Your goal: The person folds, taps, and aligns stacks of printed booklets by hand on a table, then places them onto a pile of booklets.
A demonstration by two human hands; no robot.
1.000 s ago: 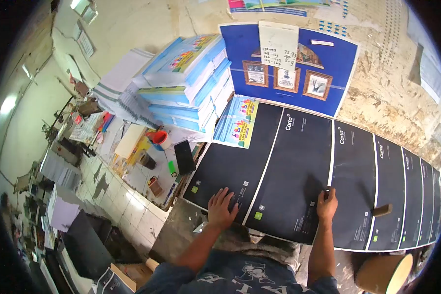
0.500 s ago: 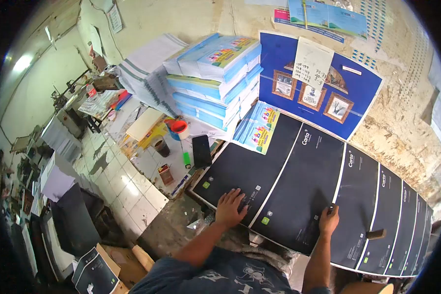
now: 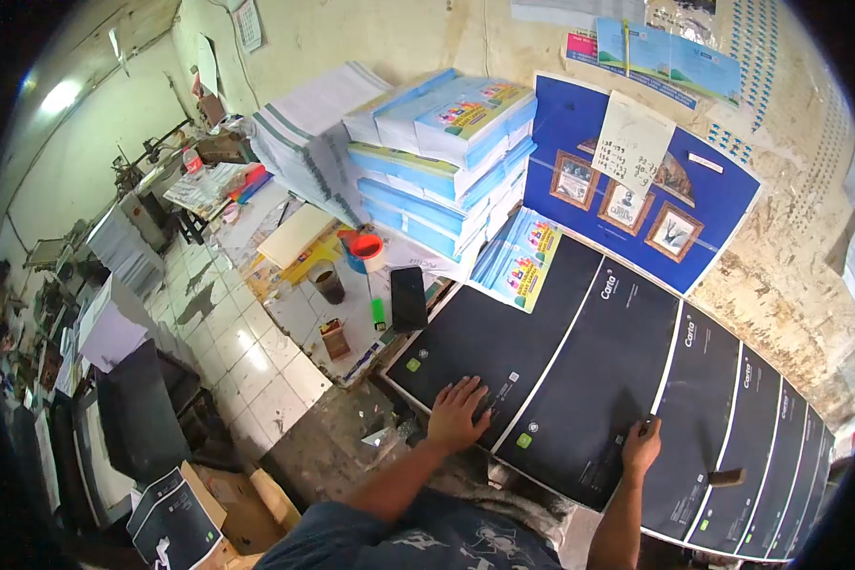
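Observation:
Large black printed sheets (image 3: 594, 380), marked "Carta" and divided by white strips, cover the work surface in front of me. My left hand (image 3: 459, 415) lies on the leftmost black panel near its front edge, fingers stretched out and holding nothing. Further right, my right hand (image 3: 642, 445) is closed round a small dark object, mostly hidden by the fingers, beside a white strip between two panels. A small brown block (image 3: 728, 478) sits on the sheets to the right of that hand.
Tall stacks of printed booklets (image 3: 437, 185) stand at the back. A blue poster board (image 3: 579, 119) leans on the wall. On the left side table are a black phone (image 3: 408, 299), a green lighter (image 3: 378, 313), a glass of dark drink (image 3: 328, 285) and a red cup (image 3: 367, 249).
The whole view has shifted slightly, so things appear lower and mostly further right. Both hands keep about the same places on the black sheets.

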